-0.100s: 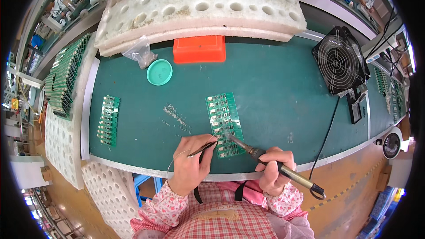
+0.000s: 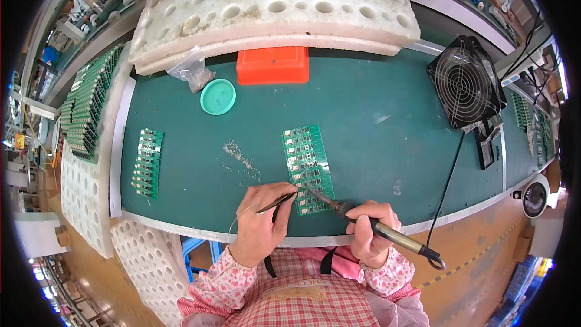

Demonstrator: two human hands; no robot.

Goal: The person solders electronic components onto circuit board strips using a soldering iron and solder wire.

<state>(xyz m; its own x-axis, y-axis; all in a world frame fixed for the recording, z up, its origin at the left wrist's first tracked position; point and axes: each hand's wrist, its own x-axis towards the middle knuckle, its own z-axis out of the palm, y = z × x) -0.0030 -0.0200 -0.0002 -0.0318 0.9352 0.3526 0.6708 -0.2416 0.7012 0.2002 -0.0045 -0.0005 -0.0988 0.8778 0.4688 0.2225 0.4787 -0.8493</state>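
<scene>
A green circuit board panel [image 2: 307, 156] with rows of small white and dark parts lies flat on the green work surface in front of me. My left hand [image 2: 257, 227] is closed around dark tweezers [image 2: 277, 202], whose tips reach the panel's left edge. A thin wire [image 2: 236, 218], probably solder, loops from that hand. In my right hand [image 2: 373, 236] is a soldering iron [image 2: 396, 235], slanting down to the left. Its tip is over the panel's lower part, near the tweezer tips; whether it touches a joint is too small to tell.
Another board panel [image 2: 147, 165] lies at left, near stacked boards [image 2: 91, 109] on white foam. Small loose bits [image 2: 239, 156] are scattered beside my panel. Farther back are a turquoise lid [image 2: 218, 97], a plastic bag [image 2: 195, 74], a red box [image 2: 272, 66] and perforated foam [image 2: 272, 30]. A black fan [image 2: 463, 83] stands right.
The soldering iron and my right hand have shifted slightly left, bringing the tip closer to the tweezers. The haze near the tip looks thinner. My left hand stays in place.
</scene>
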